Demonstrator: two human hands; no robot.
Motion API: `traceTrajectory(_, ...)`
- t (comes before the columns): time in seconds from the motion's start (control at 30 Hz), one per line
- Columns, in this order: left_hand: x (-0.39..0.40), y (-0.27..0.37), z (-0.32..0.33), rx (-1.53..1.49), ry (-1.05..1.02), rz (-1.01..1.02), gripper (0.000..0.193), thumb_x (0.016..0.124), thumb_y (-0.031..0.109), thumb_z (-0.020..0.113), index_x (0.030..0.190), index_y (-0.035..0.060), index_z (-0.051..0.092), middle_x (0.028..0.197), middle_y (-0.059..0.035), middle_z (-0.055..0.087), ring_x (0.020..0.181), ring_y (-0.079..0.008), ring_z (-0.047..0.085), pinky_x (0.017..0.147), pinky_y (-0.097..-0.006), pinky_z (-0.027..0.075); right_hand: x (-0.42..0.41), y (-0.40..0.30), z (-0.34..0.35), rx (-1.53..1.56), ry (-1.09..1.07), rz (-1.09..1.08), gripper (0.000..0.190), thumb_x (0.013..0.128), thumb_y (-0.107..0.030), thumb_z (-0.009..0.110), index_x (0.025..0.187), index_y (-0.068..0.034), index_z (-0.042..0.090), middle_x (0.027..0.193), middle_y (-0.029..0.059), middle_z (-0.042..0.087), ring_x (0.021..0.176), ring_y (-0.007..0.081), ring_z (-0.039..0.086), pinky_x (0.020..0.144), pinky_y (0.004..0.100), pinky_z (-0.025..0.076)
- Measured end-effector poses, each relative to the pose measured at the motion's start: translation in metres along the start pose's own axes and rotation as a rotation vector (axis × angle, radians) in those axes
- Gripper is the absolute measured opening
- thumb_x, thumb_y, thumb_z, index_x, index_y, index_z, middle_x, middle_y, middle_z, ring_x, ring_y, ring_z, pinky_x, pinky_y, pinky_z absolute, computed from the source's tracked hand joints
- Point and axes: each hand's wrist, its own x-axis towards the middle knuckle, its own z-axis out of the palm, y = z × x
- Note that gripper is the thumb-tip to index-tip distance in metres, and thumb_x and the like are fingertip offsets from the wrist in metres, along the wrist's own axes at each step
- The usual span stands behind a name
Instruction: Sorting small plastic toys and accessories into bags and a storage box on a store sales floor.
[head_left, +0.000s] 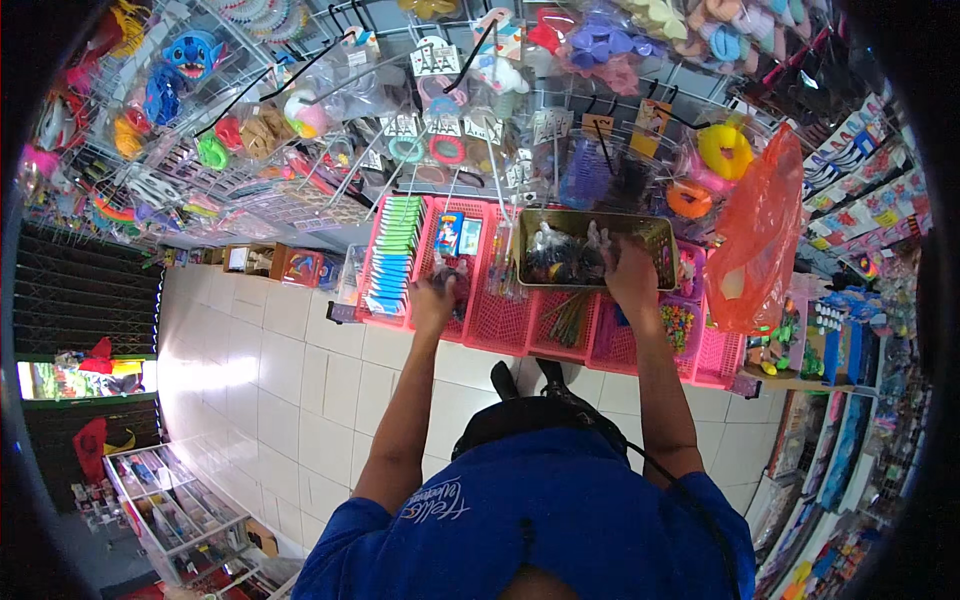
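Note:
My left hand (433, 301) is down at a pink plastic basket (459, 324), with its fingers on a clear plastic bag of dark items (454, 280). Behind that bag lie a blue printed packet (448, 234) and a paler packet (470, 236). My right hand (630, 271) reaches into an olive-coloured basket (555, 286) that rests across the pink ones. Its fingertips are beside a clear bag top (598, 234), and whether they grip it is hard to see. More clear bags with dark contents (551, 251) lie in the olive basket.
Green and blue packets (397, 247) fill the leftmost basket. Thin sticks (568, 319) and colourful small pieces (677, 322) sit in others. A red plastic bag (757, 240) hangs at the right. Wire racks with metal hooks (491, 154) jut out above. Tiled floor (322, 390) lies below.

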Motion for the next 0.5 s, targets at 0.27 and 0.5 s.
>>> traceTrajectory(0.27,0.009,-0.018,0.03,0.278,0.222,0.339,0.066,0.068,0.032,0.075,0.114,-0.0046,0.046,0.1,-0.0239,0.044,0.094,-0.04,0.045,0.081,-0.0476,0.039,-0.055,-0.093,-0.015,0.383,0.124,-0.713,0.024,0.082,-0.009,0.057,0.105,-0.004,0.058,0.09,0.0122,0.057,0.084,0.0296,0.058,0.073,0.038,0.049)
traceTrajectory(0.5,-0.005,-0.025,-0.003,0.136,0.27,0.551,0.047,0.075,0.017,0.072,0.107,-0.0016,0.043,0.094,-0.017,0.049,0.089,-0.0303,0.05,0.074,-0.0412,0.041,-0.075,-0.129,0.06,0.426,-0.321,-0.715,0.028,0.08,-0.009,0.056,0.108,-0.005,0.055,0.091,0.0128,0.055,0.083,0.0293,0.059,0.071,0.0389,0.049)
